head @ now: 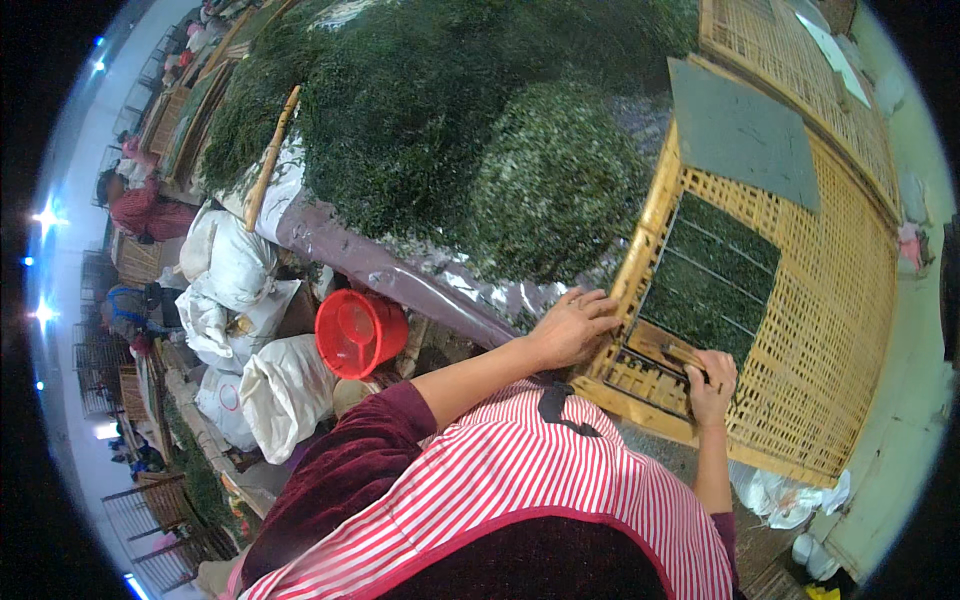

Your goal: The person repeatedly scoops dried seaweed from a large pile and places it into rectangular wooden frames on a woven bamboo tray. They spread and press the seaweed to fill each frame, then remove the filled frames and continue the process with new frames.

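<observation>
My left hand rests on the near end of a wooden rail, its fingers spread. My right hand grips a small wooden piece at the lower end of a rectangular frame on a woven bamboo rack. Inside the frame lies a layer of dark green leafy material, crossed by several thin pale bars. Beyond my left hand, a large heap of the same sort of green material lies on a shiny plastic sheet.
A red plastic bucket and several white sacks stand left of my arm. A wooden stick leans at the heap's edge. A grey board lies on the rack. Two people are at the far left.
</observation>
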Motion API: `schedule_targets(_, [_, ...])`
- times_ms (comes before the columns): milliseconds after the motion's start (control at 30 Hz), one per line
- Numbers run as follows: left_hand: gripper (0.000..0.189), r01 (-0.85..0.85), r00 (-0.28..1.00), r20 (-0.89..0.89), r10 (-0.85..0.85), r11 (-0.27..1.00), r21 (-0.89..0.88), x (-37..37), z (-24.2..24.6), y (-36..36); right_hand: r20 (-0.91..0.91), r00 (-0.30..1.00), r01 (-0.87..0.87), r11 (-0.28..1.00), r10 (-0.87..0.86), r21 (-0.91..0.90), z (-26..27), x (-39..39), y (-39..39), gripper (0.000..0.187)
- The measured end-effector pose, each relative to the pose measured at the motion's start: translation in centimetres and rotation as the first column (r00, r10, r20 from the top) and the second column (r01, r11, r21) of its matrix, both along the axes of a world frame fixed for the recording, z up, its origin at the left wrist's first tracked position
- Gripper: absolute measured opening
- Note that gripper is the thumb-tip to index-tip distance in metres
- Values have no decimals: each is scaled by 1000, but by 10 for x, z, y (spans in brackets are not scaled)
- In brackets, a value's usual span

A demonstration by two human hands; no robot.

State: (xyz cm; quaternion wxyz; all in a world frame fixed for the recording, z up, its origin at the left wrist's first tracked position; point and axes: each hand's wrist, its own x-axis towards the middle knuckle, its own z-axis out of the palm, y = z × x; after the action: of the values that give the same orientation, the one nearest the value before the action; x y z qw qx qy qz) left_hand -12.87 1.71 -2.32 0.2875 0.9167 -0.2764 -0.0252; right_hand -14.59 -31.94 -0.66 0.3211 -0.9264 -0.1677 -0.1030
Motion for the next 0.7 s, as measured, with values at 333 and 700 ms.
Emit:
schedule_targets(333, [96, -478, 865, 170, 472, 672, 566, 71, 10, 296, -275, 787, 593, 801, -553, 85, 37, -29, 122, 16])
schedule_targets(700, [36, -510, 780, 237, 579, 808, -294, 181, 80, 403, -294, 942, 198, 976, -163, 95, 58, -9, 234, 7])
